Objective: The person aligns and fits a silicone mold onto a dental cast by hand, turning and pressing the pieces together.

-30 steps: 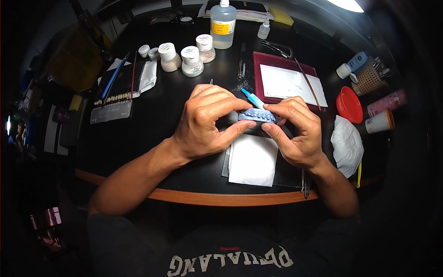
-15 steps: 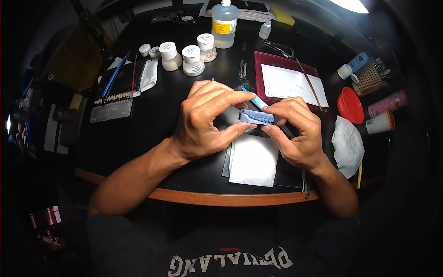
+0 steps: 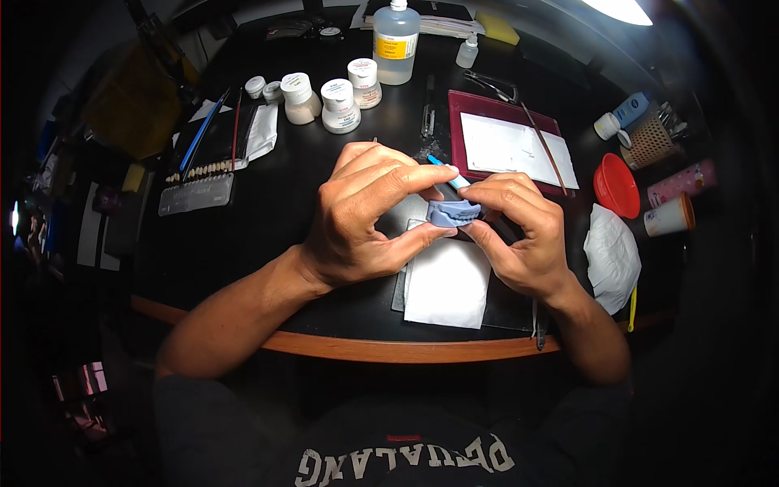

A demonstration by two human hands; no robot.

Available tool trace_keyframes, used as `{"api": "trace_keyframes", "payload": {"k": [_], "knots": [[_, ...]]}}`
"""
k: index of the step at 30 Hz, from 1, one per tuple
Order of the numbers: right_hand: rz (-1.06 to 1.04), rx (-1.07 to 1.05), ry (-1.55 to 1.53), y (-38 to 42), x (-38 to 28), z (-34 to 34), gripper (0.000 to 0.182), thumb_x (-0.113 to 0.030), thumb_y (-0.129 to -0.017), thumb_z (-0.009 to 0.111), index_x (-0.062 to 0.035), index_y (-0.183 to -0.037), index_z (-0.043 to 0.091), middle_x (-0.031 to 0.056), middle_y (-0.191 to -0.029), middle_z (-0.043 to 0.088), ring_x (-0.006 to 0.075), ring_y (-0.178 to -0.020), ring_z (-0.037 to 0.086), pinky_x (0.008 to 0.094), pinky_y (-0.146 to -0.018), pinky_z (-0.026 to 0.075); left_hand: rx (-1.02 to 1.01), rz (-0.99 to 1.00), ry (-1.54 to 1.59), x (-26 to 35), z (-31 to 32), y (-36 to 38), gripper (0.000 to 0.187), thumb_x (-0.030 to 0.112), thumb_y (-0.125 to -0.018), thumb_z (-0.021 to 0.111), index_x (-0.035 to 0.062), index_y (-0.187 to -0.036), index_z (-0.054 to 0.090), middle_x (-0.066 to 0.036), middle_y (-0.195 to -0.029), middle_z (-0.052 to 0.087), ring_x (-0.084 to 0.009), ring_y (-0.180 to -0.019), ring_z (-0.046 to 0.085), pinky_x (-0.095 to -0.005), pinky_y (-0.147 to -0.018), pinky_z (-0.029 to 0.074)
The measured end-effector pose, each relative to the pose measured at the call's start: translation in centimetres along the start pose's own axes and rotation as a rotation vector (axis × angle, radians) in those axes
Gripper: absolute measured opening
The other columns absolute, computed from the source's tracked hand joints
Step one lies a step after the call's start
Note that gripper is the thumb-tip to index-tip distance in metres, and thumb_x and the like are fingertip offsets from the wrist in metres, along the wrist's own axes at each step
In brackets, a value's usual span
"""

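A blue-grey dental model (image 3: 451, 214) with a row of teeth is held up between my two hands, above the desk. My left hand (image 3: 361, 209) pinches its left side, the thumb beneath and the index finger reaching over the top. My right hand (image 3: 519, 227) closes on the right side with thumb and fingertips. Just behind the fingertips, a slim blue and white piece (image 3: 447, 170) slants and is partly covered by them. Below the hands lies a folded white tissue (image 3: 446, 284).
White-lidded jars (image 3: 340, 107) and a large clear bottle (image 3: 395, 49) stand at the back. A tooth shade guide (image 3: 196, 192) lies left. To the right are a maroon tray (image 3: 456, 130), a red bowl (image 3: 617, 185), a crumpled tissue (image 3: 611, 260) and a white cup (image 3: 667, 217).
The dental model has tilted and turned in my fingers, its teeth now facing more to the right. Both hands stay nearly in place.
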State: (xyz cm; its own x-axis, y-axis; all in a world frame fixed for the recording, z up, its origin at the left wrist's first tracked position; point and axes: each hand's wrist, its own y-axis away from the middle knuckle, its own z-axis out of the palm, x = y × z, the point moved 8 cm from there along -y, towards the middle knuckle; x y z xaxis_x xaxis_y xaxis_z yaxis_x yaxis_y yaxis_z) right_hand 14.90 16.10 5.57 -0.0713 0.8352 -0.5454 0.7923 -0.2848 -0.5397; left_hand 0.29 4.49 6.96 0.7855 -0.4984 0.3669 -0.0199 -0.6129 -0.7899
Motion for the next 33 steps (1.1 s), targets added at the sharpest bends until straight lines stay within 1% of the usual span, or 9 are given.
{"api": "trace_keyframes", "payload": {"k": [2, 8, 11, 14, 20, 23, 33], "knots": [[-0.001, 0.009, 0.003, 0.0, -0.1, -0.1, 0.034, 0.001, -0.081, 0.087, -0.0002, -0.114, 0.080, 0.0143, -0.108, 0.080, 0.0266, -0.104, 0.073, 0.0335, -0.077, 0.063, -0.003, -0.008, -0.002, 0.0, 0.0, 0.0, 0.060, 0.017, -0.068, 0.102, 0.0047, -0.122, 0.078, -0.004, -0.093, 0.081, -0.0201, -0.093, 0.075, -0.0364, -0.089, 0.051], [-0.002, 0.007, -0.004, 0.0, 0.0, 0.0, 0.033, 0.001, -0.081, 0.087, 0.0004, -0.113, 0.080, 0.0144, -0.106, 0.080, 0.0263, -0.103, 0.073, 0.0337, -0.077, 0.063, 0.000, 0.005, -0.015, -0.1, 0.0, 0.1, 0.041, 0.017, -0.069, 0.101, 0.0075, -0.105, 0.083, -0.004, -0.094, 0.079, -0.0216, -0.095, 0.075, -0.0368, -0.089, 0.052], [-0.012, 0.019, -0.010, 0.0, -0.1, 0.0, 0.032, -0.001, -0.082, 0.087, 0.0001, -0.113, 0.080, 0.0141, -0.105, 0.080, 0.0257, -0.101, 0.073, 0.0332, -0.075, 0.062, 0.008, -0.013, -0.026, -0.1, 0.0, 0.1, 0.036, 0.017, -0.070, 0.101, 0.0079, -0.100, 0.084, -0.004, -0.092, 0.079, -0.0222, -0.095, 0.075, -0.0366, -0.089, 0.052], [-0.021, 0.041, -0.022, 0.0, -0.1, -0.2, 0.031, -0.004, -0.084, 0.088, 0.0000, -0.113, 0.081, 0.0131, -0.101, 0.080, 0.0240, -0.096, 0.071, 0.0323, -0.073, 0.059, 0.015, -0.023, -0.036, -0.4, 0.1, 0.2, 0.034, 0.017, -0.072, 0.100, 0.0076, -0.101, 0.084, -0.005, -0.090, 0.079, -0.0222, -0.094, 0.075, -0.0362, -0.088, 0.051], [-0.025, 0.055, 0.010, 0.0, -0.2, -0.6, 0.032, -0.009, -0.085, 0.089, 0.0008, -0.114, 0.081, 0.0113, -0.095, 0.078, 0.0197, -0.085, 0.066, 0.0309, -0.069, 0.053, -0.037, -0.091, -0.048, -1.2, 0.7, 0.3, 0.031, 0.019, -0.077, 0.097, 0.0063, -0.101, 0.084, -0.005, -0.086, 0.079, -0.0215, -0.089, 0.074, -0.0360, -0.087, 0.049], [-0.030, 0.073, -0.008, 0.0, -0.3, -0.6, 0.033, -0.010, -0.085, 0.090, 0.0015, -0.115, 0.081, 0.0113, -0.093, 0.077, 0.0193, -0.083, 0.065, 0.0307, -0.069, 0.052, -0.049, -0.099, -0.045, -1.2, 0.8, 0.3, 0.030, 0.019, -0.078, 0.097, 0.0060, -0.101, 0.084, -0.006, -0.086, 0.079, -0.0213, -0.089, 0.073, -0.0361, -0.087, 0.049], [-0.037, 0.054, -0.007, 0.1, -0.2, -0.5, 0.036, -0.009, -0.085, 0.089, 0.0031, -0.118, 0.080, 0.0119, -0.091, 0.077, 0.0197, -0.082, 0.065, 0.0319, -0.070, 0.053, -0.073, -0.106, -0.039, -1.2, 1.0, 0.3, 0.026, 0.020, -0.080, 0.095, 0.0044, -0.098, 0.083, -0.005, -0.081, 0.078, -0.0203, -0.083, 0.073, -0.0370, -0.086, 0.048]]}}
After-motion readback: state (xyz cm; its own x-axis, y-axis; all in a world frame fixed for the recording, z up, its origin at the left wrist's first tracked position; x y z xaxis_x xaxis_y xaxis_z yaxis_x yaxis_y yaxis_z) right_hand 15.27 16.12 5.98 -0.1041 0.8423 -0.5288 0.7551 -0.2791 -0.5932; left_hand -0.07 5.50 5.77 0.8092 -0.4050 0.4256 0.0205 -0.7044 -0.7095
